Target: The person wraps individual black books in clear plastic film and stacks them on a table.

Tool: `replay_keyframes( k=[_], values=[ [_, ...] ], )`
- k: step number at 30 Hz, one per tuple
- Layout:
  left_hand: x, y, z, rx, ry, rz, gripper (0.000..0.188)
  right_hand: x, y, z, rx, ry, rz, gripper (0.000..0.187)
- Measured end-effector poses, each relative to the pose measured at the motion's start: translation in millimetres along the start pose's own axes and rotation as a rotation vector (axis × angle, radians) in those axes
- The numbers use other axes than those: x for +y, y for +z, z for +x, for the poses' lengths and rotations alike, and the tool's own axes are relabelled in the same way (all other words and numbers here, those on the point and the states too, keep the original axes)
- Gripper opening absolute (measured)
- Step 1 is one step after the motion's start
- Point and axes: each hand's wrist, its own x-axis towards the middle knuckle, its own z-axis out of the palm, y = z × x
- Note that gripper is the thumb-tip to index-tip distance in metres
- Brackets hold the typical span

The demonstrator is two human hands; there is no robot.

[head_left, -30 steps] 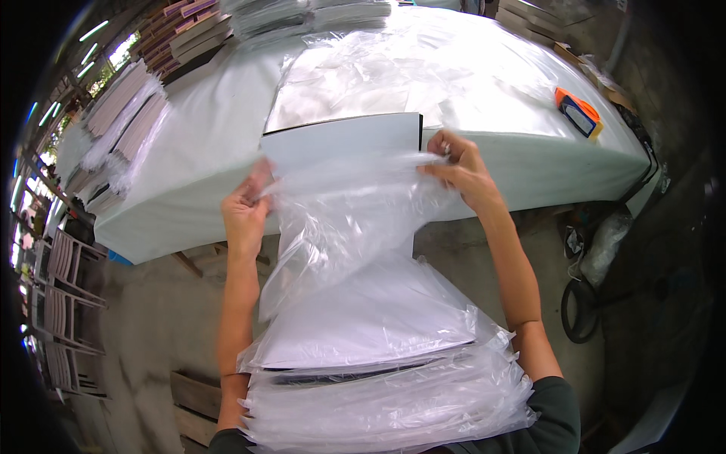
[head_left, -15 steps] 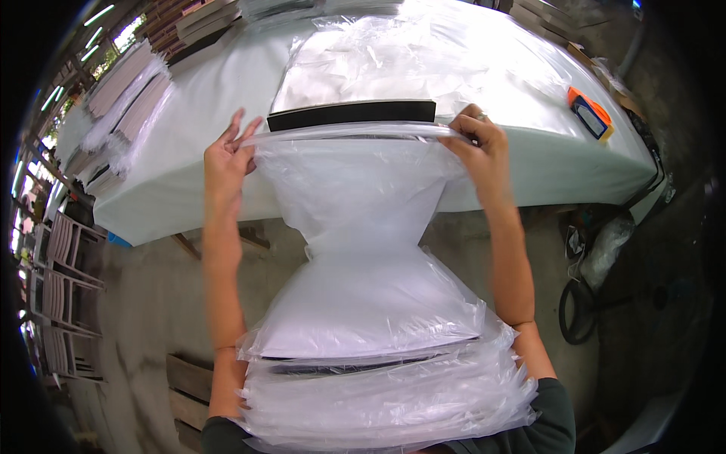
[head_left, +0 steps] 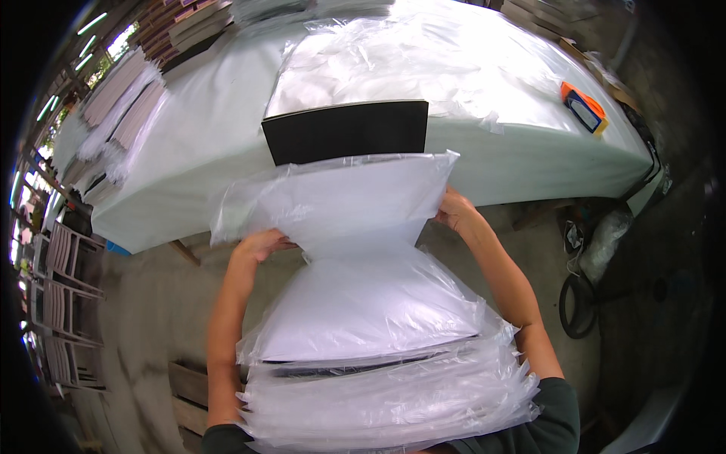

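Note:
In front of me a white sheet in a clear plastic bag (head_left: 355, 189) is held tilted, its upper edge just below a black board (head_left: 348, 132). My left hand (head_left: 265, 244) is closed at the lower left of the bag, fingertips partly behind it. At the right edge my right hand (head_left: 454, 209) grips the bag, with its fingers partly hidden behind the sheet. The black board leans at the table's front edge, untouched by either hand. Nearest my body lies a stack of plastic-wrapped white sheets (head_left: 386, 408), with another white bagged sheet (head_left: 370, 310) on top.
A table with a pale green cover (head_left: 544, 163) spans the front. On it lie a pile of clear plastic bags (head_left: 423, 68), an orange and blue object (head_left: 584, 110) and wrapped stacks (head_left: 125, 113). Chairs (head_left: 72, 257) stand at left; a black ring-shaped object (head_left: 578, 306) is at right.
Both hands have come down and nearer to me, from the bag's upper edge to its lower sides. The bagged sheet has dropped and tilted, uncovering more of the black board.

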Motion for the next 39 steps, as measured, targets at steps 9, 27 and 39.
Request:
replay_keyframes(
  k=[9, 27, 39],
  values=[
    [-22, -27, -3, 0.068, 0.189, -0.03, 0.053, 7, 33, -21, 0.084, -0.165, 0.188, 0.041],
    [35, 12, -38, 0.585, 0.623, 0.433, 0.039, -122, -38, -57, 0.55, -1.348, -0.423, 0.02],
    [261, 140, 40, 0.361, 0.682, 1.317, 0.064, -254, 63, -28, 0.038, -1.683, -0.809, 0.026]
  ],
)
